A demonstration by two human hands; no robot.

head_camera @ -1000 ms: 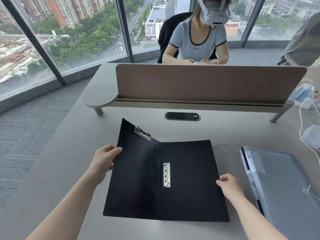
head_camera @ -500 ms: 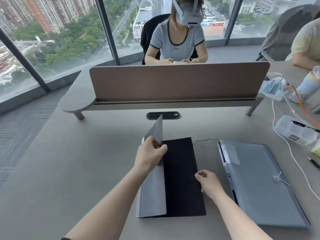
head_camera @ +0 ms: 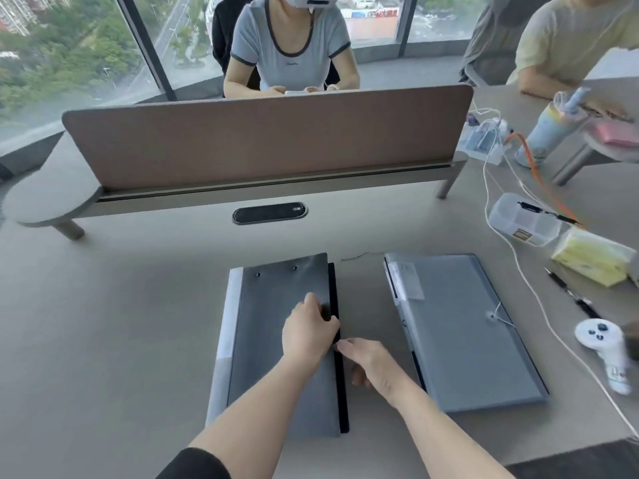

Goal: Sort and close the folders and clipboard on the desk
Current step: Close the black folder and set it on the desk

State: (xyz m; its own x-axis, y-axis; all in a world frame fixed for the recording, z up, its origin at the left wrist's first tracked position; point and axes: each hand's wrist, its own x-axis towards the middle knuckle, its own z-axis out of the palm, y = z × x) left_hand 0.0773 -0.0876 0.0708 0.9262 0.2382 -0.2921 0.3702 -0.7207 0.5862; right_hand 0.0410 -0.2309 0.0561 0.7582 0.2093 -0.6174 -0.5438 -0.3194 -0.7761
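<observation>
Hands meet at right edge of grey folder (head_camera: 276,340). Your left hand (head_camera: 307,331) reaches across cover, palm down, fingers curled over that edge, grasping cover. Your right hand (head_camera: 371,363) rests just right of folder on desk (head_camera: 103,323), fingers loosely bent, tips touching black lower edge; whether it grips, cannot tell. Folder lies flat and closed, long axis running away from you toward brown divider (head_camera: 266,136), spine on left. Second folder (head_camera: 463,326) lies right of first, apart, parallel, closed.
</observation>
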